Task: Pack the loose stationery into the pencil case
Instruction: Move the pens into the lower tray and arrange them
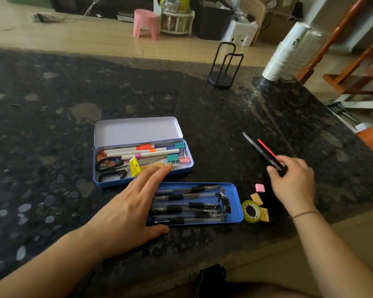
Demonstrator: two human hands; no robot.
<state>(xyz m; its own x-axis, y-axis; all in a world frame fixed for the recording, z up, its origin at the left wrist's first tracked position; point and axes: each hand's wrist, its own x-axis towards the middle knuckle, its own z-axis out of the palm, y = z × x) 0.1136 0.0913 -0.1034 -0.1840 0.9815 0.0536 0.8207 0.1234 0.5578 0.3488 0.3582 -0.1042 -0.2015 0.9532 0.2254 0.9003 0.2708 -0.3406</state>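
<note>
An open blue tin pencil case [187, 168] lies mid-counter, lid back, with markers, scissors and binder clips inside. In front of it a blue inner tray [237, 203] carries several black pens. My left hand [134, 203] rests flat with straight fingers on the tray's left end, fingertips reaching the case. My right hand [293, 179] grips the ends of a black pen [256, 149] and a red pen [266, 149] lying on the counter to the right. A pink eraser [260, 187], yellow sticky pads [257, 198] and a roll of tape [251, 211] lie beside the tray.
A black wire holder [223, 67] stands at the back of the dark stone counter [52, 125]. A stack of white cups [284, 54] leans at the back right. The counter's front edge runs just below the tray, near my arms.
</note>
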